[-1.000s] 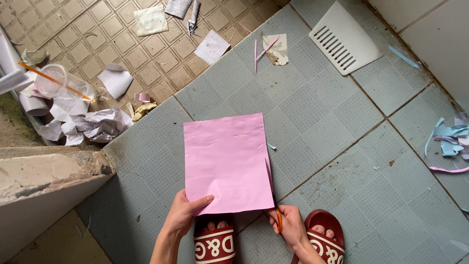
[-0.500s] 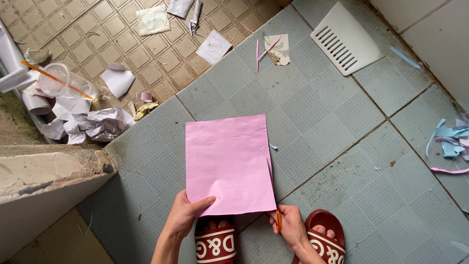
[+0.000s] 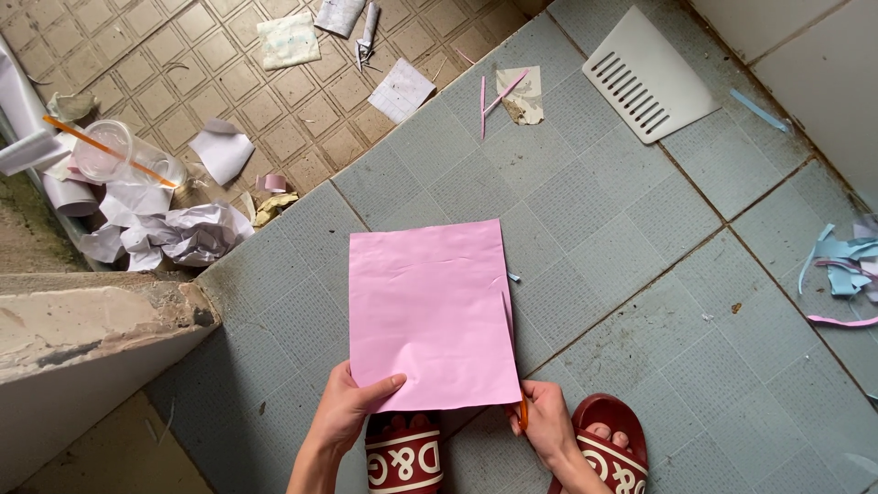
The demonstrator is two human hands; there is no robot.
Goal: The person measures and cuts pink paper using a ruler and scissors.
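i see soft, even daylight, bright without glare; shadows are faint, focus is sharp, and edges bend slightly.

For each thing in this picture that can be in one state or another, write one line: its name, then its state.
Pink paper sheet: held up flat, partly cut along its right edge.
Orange-handled scissors: mostly hidden, blades in the cut.
Left hand: gripping the sheet's bottom edge.
Right hand: closed around the scissors.
Clear plastic cup with orange straw: lying tipped over.
White crumpled paper: crushed into a heap.
White slotted vent cover: lying loose on the tiles.
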